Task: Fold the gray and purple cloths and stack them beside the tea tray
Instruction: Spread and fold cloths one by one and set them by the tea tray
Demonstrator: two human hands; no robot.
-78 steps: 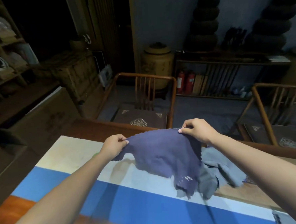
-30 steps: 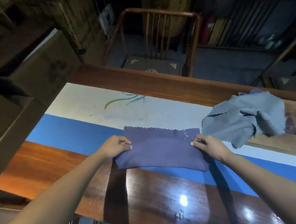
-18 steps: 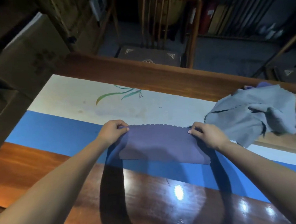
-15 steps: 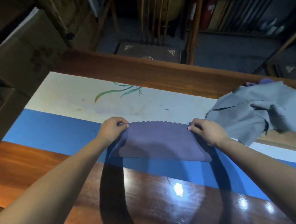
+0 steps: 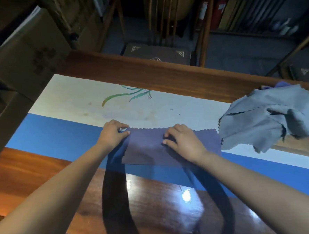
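Observation:
A purple cloth [image 5: 148, 149] with a scalloped edge lies folded in half on the blue and white table runner [image 5: 60, 133]. My left hand [image 5: 113, 135] pinches its far left corner. My right hand [image 5: 184, 142] rests on the middle of the cloth, fingers bent and pressing down; the cloth's right end shows beyond it. To the right, a gray cloth [image 5: 266, 117] sits crumpled in a heap, with a bit of another purple cloth [image 5: 278, 84] peeking out behind it. No tea tray shows in this view.
The runner lies on a glossy wooden table [image 5: 164, 203]. A wooden chair [image 5: 166, 51] stands behind the far edge, a second chair [image 5: 299, 70] at the right. Cardboard boxes [image 5: 25, 57] are stacked at the left.
The purple cloth went from held up in the air to lying folded on the runner. In the last half second my right hand slid from its right corner to its middle.

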